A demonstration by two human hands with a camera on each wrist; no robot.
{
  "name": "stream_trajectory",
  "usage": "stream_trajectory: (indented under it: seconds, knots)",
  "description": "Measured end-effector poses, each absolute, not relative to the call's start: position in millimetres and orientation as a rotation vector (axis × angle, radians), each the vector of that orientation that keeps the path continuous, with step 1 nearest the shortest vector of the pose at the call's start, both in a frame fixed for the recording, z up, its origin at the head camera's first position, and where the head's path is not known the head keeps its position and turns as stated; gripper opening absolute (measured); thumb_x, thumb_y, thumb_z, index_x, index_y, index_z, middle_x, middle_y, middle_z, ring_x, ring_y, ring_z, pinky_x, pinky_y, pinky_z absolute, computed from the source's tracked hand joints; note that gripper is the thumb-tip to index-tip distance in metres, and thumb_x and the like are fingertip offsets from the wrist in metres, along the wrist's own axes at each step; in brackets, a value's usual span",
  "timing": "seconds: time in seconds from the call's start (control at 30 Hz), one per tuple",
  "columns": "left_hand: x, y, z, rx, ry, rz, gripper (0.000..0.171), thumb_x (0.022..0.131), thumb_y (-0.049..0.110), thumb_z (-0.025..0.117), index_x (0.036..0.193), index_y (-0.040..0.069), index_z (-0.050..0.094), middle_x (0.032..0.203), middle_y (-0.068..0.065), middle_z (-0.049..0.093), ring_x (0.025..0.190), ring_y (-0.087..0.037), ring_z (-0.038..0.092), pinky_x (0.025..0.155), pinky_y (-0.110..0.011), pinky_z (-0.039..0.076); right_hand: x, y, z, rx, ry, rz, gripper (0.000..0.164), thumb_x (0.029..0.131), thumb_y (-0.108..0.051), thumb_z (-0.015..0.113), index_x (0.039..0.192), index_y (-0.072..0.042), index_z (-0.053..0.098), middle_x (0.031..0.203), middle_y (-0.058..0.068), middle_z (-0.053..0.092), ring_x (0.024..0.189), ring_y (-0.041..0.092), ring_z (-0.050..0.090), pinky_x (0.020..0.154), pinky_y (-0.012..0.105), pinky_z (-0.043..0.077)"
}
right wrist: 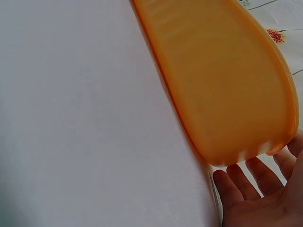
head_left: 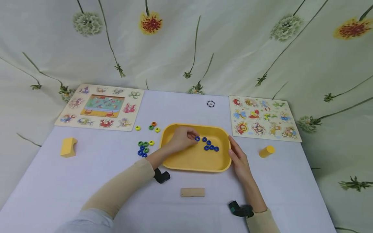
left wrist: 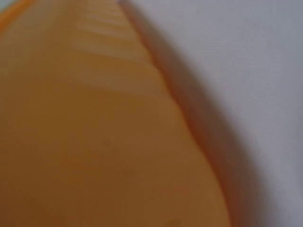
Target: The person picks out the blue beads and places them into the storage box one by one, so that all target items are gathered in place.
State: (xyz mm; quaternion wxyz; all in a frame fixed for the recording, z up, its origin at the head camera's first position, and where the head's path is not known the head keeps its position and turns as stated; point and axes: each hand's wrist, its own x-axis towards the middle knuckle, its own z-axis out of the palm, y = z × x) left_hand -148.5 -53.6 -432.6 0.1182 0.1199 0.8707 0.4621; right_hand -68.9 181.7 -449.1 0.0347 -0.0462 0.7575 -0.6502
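Your left hand [head_left: 183, 139] pinches a blue ring [head_left: 197, 138] inside the yellow tray [head_left: 180, 161]; your right hand [head_left: 240, 160], fingers spread, touches the tray's right end. Setting the ring down seems the step in hand; next calls for easing that pinch.

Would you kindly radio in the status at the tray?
Left hand pinching blue ring over yellow tray. Right hand touching tray's right end. No obstruction visible.

Head view high, facing forward-down; wrist views close; tray [head_left: 189, 161] shared
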Motion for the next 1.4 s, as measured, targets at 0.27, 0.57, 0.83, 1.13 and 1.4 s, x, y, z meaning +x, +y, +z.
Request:
stream_trajectory:
  seconds: [0.27,0.57,0.83,1.13,1.4]
  knots:
    - [-155.8,-35.2,-449.8,0.493,2.614,1.185,0.018,0.065,0.005,0.074,0.081,0.006,0.067,0.073,-0.002,0.064,0.067,-0.009,0.058,0.062,-0.016,0.047,-67.7,179.1,-448.4,-0.103,2.351,-1.981,0.044,0.095,-0.015,0.037,0.138,-0.019,0.031,0.143,-0.005,0.029,0.133,0.011,0.023,0.097,0.007,0.025]
    - [-144.9,-35.3,-438.5,0.594,2.746,1.077,0.021,0.067,0.01,0.072,0.087,0.006,0.067,0.081,-0.002,0.064,0.071,-0.01,0.056,0.065,-0.02,0.046,-68.3,177.8,-448.7,-0.124,2.337,-1.992,0.045,0.095,-0.014,0.037,0.139,-0.017,0.03,0.144,-0.003,0.029,0.133,0.012,0.023,0.096,0.007,0.026]
    - [-98.3,-72.0,-399.2,0.74,2.851,1.247,0.025,0.072,0.015,0.072,0.095,0.012,0.065,0.09,0.003,0.062,0.072,-0.009,0.054,0.062,-0.021,0.047,-67.8,177.1,-448.9,-0.111,2.335,-1.996,0.044,0.095,-0.015,0.037,0.139,-0.019,0.03,0.144,-0.002,0.029,0.133,0.013,0.023,0.096,0.007,0.027]
    - [-65.1,-171.2,-402.2,0.436,2.765,1.672,0.032,0.073,0.016,0.073,0.103,0.015,0.063,0.097,0.0,0.061,0.083,-0.017,0.055,0.067,-0.025,0.051,-68.7,179.2,-450.1,-0.076,2.332,-2.001,0.044,0.095,-0.016,0.037,0.138,-0.022,0.031,0.143,-0.006,0.029,0.132,0.01,0.023,0.096,0.007,0.027]
    - [-57.8,-236.8,-456.1,0.185,2.846,1.762,0.037,0.076,0.019,0.07,0.111,0.009,0.06,0.104,0.0,0.061,0.087,-0.006,0.055,0.071,-0.012,0.047,-68.4,178.5,-450.6,-0.066,2.324,-2.005,0.044,0.095,-0.016,0.038,0.138,-0.022,0.032,0.143,-0.006,0.03,0.132,0.01,0.024,0.096,0.008,0.027]
